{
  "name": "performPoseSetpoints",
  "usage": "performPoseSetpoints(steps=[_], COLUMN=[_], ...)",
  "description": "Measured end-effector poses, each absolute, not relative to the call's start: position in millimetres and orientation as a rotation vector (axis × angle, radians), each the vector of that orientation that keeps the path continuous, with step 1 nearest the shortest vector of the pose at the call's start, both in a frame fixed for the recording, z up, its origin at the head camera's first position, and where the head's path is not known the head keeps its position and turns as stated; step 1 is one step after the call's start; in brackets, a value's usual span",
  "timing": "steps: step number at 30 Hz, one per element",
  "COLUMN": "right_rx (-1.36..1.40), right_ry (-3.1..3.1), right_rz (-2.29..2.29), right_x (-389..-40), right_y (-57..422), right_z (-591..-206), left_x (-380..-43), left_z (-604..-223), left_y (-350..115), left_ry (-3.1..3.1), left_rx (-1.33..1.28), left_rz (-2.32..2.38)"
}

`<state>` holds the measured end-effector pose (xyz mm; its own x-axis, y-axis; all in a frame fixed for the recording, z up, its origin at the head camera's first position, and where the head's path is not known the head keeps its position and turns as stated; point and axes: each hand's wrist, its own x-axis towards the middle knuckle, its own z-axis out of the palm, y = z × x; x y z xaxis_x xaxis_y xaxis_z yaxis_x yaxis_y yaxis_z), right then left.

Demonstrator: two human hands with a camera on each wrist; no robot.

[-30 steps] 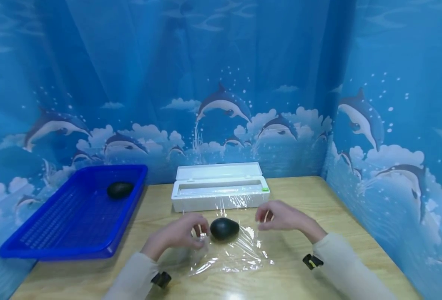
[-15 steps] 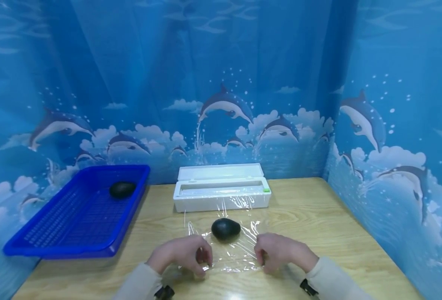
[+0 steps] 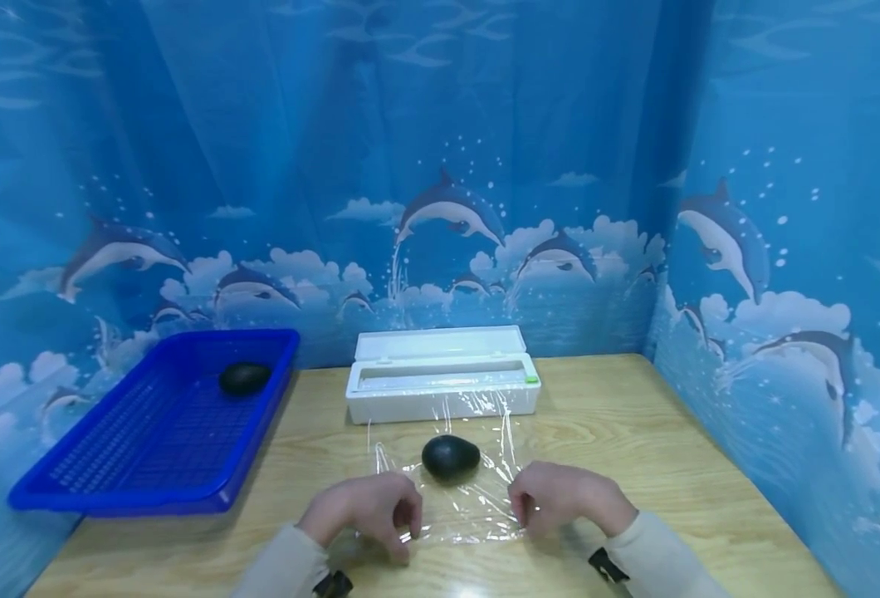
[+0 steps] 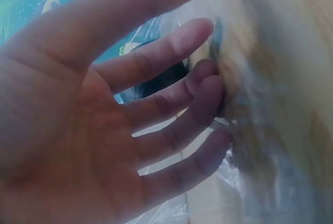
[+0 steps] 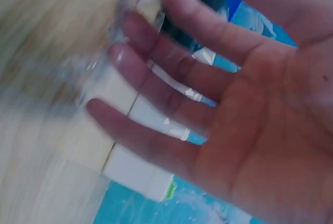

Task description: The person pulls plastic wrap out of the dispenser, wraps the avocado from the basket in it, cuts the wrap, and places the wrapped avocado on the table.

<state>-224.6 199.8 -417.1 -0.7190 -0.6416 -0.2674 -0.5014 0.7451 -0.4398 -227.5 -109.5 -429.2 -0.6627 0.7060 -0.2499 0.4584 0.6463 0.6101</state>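
A dark avocado lies on a sheet of clear plastic wrap that runs from the white wrap box toward the near side of the table. At the wrap's near left corner is my left hand, thumb apart from the fingers. My right hand is at the near right corner, palm down. In the left wrist view the fingers are loosely bent, their tips at the film. The right wrist view shows slightly bent fingers spread over the wrap, with the avocado partly hidden behind them.
A blue plastic basket stands at the left with another avocado in it. The white box has its lid raised at the back. A dolphin-print curtain closes off the back and right of the wooden table.
Both hands have come down from beside the avocado to the near corners of the wrap. The film now lies more spread out; over the last half second the hands barely moved.
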Motion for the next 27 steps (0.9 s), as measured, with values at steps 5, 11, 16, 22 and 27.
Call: performPoseSetpoints(steps=[5,11,16,22,27], right_rx=[-0.831,-0.853,-0.770,-0.769,-0.805], right_ry=[2.658,2.699,2.634,2.655,2.671], right_rz=[-0.340,-0.308,-0.391,-0.372,-0.372], right_x=[-214,-216,-221,-221,-220], right_y=[188,190,195,197,198], right_z=[-420,-418,-416,-422,-425], left_x=[-228,-229,-231,-233,-232], left_z=[-433,-434,-434,-435,-435], left_y=[-108,-109,-111,-113,-114], left_ry=[2.425,2.391,2.352,2.333,2.326], left_rx=[0.919,0.873,0.833,0.830,0.818], left_rz=[0.664,0.718,0.769,0.790,0.794])
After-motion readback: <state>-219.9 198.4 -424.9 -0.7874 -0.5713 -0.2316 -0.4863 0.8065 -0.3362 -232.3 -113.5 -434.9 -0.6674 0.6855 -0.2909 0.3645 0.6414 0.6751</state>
